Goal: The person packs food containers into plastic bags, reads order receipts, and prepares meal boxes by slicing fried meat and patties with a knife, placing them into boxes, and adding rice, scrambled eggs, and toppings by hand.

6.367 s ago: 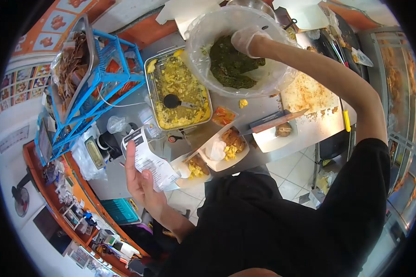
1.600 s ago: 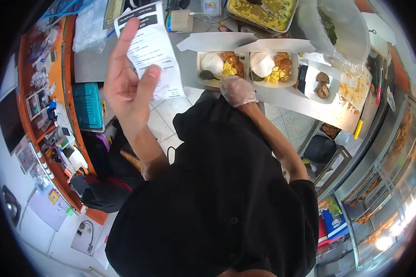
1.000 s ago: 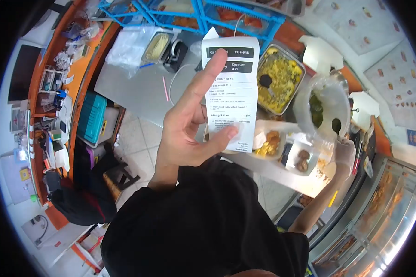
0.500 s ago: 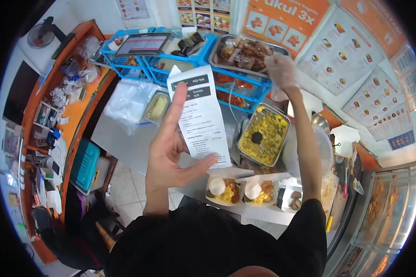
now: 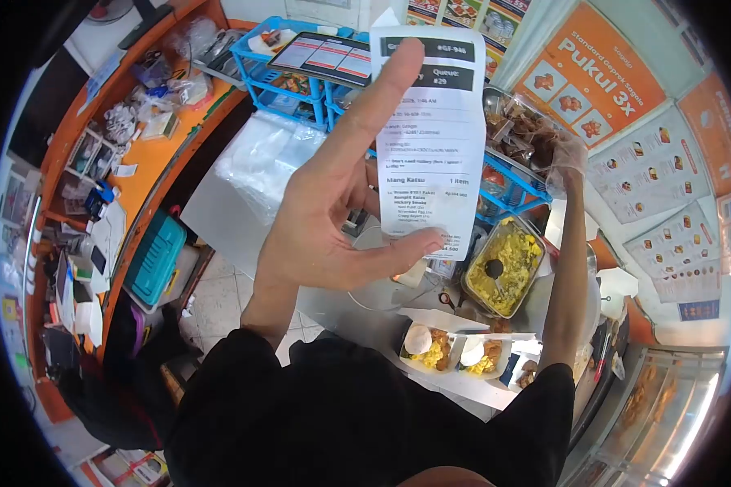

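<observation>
My left hand point(image 5: 333, 203) holds a printed paper receipt point(image 5: 439, 154) upright in front of me, thumb and forefinger over its face. At the right, my right hand point(image 5: 567, 162), in a clear plastic glove, is at the edge of a metal tray point(image 5: 516, 134) of brown packets; its fingers are too unclear to tell what they hold. Below stands a tray of yellow scrambled egg point(image 5: 508, 272) with a black-ended scoop in it. Two open boxes with rice, egg and meat point(image 5: 430, 349) point(image 5: 483, 355) sit near the counter edge, beside a third box with brown pieces point(image 5: 528, 372).
Blue crates point(image 5: 280, 81) carry a tablet point(image 5: 321, 57) at the back. Plastic bags point(image 5: 264, 162) lie on the metal counter point(image 5: 333, 304). A large clear tub is partly hidden behind my right forearm. An orange shelf point(image 5: 166, 154) stands left, a glass display case point(image 5: 650, 398) right.
The view has shifted, and the receipt appears larger and closer. My right hand went from the green-filled tub to the food boxes, back by the tub, then up to the tray of packets.
</observation>
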Demonstrator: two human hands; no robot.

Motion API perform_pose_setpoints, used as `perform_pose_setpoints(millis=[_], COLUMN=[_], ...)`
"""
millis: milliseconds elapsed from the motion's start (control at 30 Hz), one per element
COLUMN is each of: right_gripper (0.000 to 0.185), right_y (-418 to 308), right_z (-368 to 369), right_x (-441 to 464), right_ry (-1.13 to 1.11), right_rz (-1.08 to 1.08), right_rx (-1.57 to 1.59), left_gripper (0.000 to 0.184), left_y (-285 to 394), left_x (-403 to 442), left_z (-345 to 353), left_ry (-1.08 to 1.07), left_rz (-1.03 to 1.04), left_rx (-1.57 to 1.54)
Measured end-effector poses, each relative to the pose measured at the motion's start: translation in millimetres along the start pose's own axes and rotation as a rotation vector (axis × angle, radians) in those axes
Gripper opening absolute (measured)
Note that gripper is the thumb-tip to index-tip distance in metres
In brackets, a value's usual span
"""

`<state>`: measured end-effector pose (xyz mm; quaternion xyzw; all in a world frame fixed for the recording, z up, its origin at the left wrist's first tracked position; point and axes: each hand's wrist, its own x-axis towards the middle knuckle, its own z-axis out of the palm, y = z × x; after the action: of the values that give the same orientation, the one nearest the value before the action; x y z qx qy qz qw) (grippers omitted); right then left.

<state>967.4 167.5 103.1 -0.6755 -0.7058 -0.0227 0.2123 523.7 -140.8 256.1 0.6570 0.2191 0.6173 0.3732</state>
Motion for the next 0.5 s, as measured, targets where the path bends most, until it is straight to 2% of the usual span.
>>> perform_pose_setpoints(millis=[133, 167, 267, 333, 367, 433, 467, 500], right_gripper=[0.019, 0.018, 0.015, 0.016, 0.017, 0.019, 0.021, 0.022], right_y=[33.6, 18.3, 58.7, 44.3, 48.2, 31.5, 12.8, 27.5], right_z=[1.7, -17.5, -15.8, -28.3, -28.0, -35.8, -46.4, -39.5], right_x=[19.0, 11.4, 27.7, 18.9, 17.0, 7.2, 1.9, 0.0], right_ry=[0.152, 0.242, 0.233, 0.223, 0.134, 0.093, 0.147, 0.094], right_rz=[0.037, 0.057, 0.122, 0.204, 0.177, 0.232, 0.329, 0.378], right_rx=[0.451, 0.4, 0.552, 0.972, 1.333, 1.713, 1.733, 1.822], left_gripper=[0.11, 0.111, 0.112, 0.113, 0.113, 0.113, 0.113, 0.113], left_y=[-12.5, -16.3, -29.0, -39.2, -45.3, -53.8, -57.1, -61.0], left_x=[6.6, 8.7, 11.7, 14.0, 14.7, 17.3, 17.4, 18.4], left_z=[-13.4, -16.9, -16.7, -20.2, -20.5, -18.6, -16.5, -13.9], left_ry=[0.007, 0.001, 0.014, -0.006, 0.005, 0.004, 0.013, 0.023], left_rz=[0.03, 0.031, 0.01, 0.02, 0.022, -0.001, -0.019, -0.037], left_rx=[0.068, 0.097, -0.054, -0.049, -0.03, -0.065, -0.07, -0.073])
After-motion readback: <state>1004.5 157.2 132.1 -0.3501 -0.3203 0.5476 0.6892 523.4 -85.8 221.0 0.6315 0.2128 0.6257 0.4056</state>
